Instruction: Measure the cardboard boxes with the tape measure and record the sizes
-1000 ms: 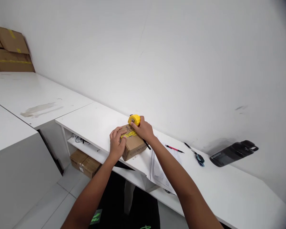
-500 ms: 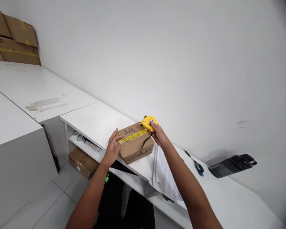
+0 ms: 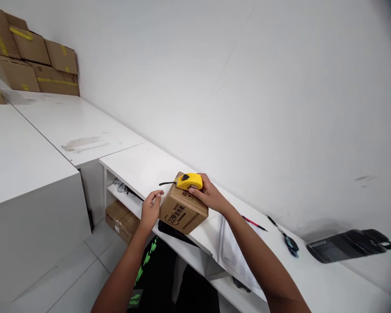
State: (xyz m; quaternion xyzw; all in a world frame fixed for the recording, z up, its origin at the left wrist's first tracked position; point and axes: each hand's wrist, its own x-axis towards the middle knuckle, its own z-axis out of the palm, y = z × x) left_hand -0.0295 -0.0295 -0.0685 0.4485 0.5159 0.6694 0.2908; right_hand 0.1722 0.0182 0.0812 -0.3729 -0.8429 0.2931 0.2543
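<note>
My right hand [image 3: 210, 194] grips a yellow tape measure [image 3: 189, 181] from its right side, with the thumb below and the fingers behind it. The tape measure is over the top of a small brown cardboard box [image 3: 182, 213] with black printing. A thin dark wrist strap [image 3: 167, 183] sticks out to the left from the tape measure. Beside the box's left edge is my left hand [image 3: 151, 208], its fingers curled in toward the thumb, just below the strap's end. Nothing shows in it. The box is on the narrow white desk [image 3: 140, 161] and is turned at an angle.
Papers [image 3: 236, 256], a red and black pencil [image 3: 254, 223], a dark key-like item with a cord [image 3: 289, 245] and a black bottle [image 3: 348, 247] lie to the right. Stacked cartons [image 3: 58, 80] stand far left. A carton [image 3: 122, 221] sits under the desk by the wall.
The box has turned, so its printed side now faces me. My left hand has come off the box top and curled. The tape measure has been turned, its strap now pointing left.
</note>
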